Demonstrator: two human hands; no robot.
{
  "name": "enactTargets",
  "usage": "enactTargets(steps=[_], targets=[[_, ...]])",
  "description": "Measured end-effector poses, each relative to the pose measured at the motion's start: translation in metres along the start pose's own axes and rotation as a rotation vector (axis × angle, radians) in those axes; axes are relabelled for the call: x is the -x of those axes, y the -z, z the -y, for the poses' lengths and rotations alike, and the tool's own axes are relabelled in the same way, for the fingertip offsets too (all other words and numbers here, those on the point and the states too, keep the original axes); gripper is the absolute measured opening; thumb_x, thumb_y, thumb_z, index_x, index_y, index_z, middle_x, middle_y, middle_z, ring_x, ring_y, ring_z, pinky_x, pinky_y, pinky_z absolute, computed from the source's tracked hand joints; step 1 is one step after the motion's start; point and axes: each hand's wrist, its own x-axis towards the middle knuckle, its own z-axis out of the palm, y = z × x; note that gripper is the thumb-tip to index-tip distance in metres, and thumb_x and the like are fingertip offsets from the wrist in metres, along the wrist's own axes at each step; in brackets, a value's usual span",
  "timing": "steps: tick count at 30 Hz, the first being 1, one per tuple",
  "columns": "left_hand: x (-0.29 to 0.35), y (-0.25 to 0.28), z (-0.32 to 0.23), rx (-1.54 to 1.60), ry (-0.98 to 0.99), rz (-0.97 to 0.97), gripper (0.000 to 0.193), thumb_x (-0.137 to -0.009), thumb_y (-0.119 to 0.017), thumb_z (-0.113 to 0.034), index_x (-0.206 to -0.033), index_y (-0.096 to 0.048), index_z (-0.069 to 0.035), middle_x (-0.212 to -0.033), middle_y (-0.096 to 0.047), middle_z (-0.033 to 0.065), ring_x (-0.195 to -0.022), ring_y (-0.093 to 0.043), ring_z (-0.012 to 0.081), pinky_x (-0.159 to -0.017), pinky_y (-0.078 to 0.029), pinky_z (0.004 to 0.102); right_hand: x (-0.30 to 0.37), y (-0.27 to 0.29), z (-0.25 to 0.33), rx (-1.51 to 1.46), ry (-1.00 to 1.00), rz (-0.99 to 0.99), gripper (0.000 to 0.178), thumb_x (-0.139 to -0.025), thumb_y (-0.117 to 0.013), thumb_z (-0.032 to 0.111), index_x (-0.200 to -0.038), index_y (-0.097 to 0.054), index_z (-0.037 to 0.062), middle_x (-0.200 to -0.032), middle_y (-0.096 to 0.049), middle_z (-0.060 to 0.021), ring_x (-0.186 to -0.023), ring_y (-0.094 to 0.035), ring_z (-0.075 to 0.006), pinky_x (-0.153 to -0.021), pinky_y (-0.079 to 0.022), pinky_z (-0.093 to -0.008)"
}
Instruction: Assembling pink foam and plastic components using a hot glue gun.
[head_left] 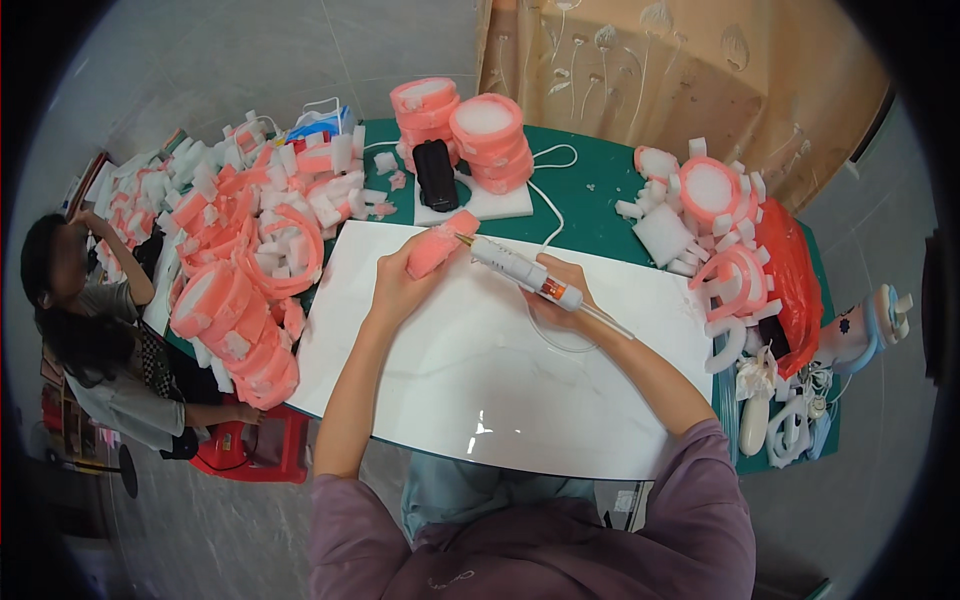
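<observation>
My left hand (403,270) is closed round a pink foam piece (436,246), held above the white board (420,385). In my right hand (566,283) is a white glue gun (510,264), its metal nozzle pointing left and reaching the right side of the foam piece. Whether the tip touches the foam I cannot tell. A white cord runs from the gun's area to the back of the table. Just beyond my left hand, a black oblong device (435,175) leans against stacked pink foam rings (492,142) on a white foam slab (505,205).
Pink rings and white foam blocks heap up at the left (250,235) and on the right (712,190). A red plastic bag (790,285) and a light-coloured tumbler (855,330) stand at the right edge. A person (110,330) sits at the left near a red stool (250,450).
</observation>
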Motion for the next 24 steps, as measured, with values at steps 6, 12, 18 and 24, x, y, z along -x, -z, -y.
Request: enactTargets(steps=[6, 12, 18, 24], targets=[[0.000, 0.005, 0.007, -0.080, -0.096, -0.088, 0.035, -0.069, -0.065, -0.001, -0.103, -0.058, -0.002, -0.092, -0.064, 0.0125, -0.085, -0.061, 0.0149, -0.075, -0.045, 0.0248, 0.000, -0.002, 0.000, -0.029, 0.014, -0.011, 0.021, -0.061, -0.065, 0.004, -0.069, -0.046, 0.0037, -0.069, -0.048, -0.0104, -0.062, -0.052, -0.0283, -0.054, -0.042, -0.0324], [-0.007, 0.027, 0.006, -0.416, -0.418, -0.124, 0.047, -0.061, -0.057, 0.008, -0.106, -0.058, -0.005, -0.112, -0.056, 0.0131, -0.106, -0.051, 0.0313, -0.090, -0.040, 0.0365, -0.004, -0.002, -0.002, -0.071, 0.044, 0.006, 0.019, -0.063, -0.065, 0.005, -0.070, -0.048, 0.0035, -0.069, -0.050, -0.0102, -0.061, -0.053, -0.0284, -0.055, -0.043, -0.0322], [-0.007, 0.025, 0.010, -0.347, -0.441, -0.319, 0.050, -0.060, -0.058, 0.010, -0.108, -0.057, -0.005, -0.110, -0.057, 0.0132, -0.102, -0.053, 0.0303, -0.087, -0.042, 0.0351, -0.005, 0.005, -0.003, -0.171, -0.035, 0.011, 0.016, -0.065, -0.065, 0.007, -0.074, -0.052, 0.0031, -0.072, -0.054, -0.0107, -0.063, -0.055, -0.0284, -0.057, -0.044, -0.0321], [-0.005, 0.026, 0.011, -0.202, -0.289, -0.456, 0.049, -0.062, -0.061, 0.010, -0.109, -0.055, -0.004, -0.101, -0.059, 0.0122, -0.091, -0.057, 0.0274, -0.079, -0.044, 0.0328, -0.007, 0.004, -0.017, -0.143, -0.048, -0.228, 0.016, -0.069, -0.064, 0.008, -0.081, -0.055, 0.0023, -0.072, -0.058, -0.0090, -0.064, -0.058, -0.0215, -0.057, -0.045, -0.0298]])
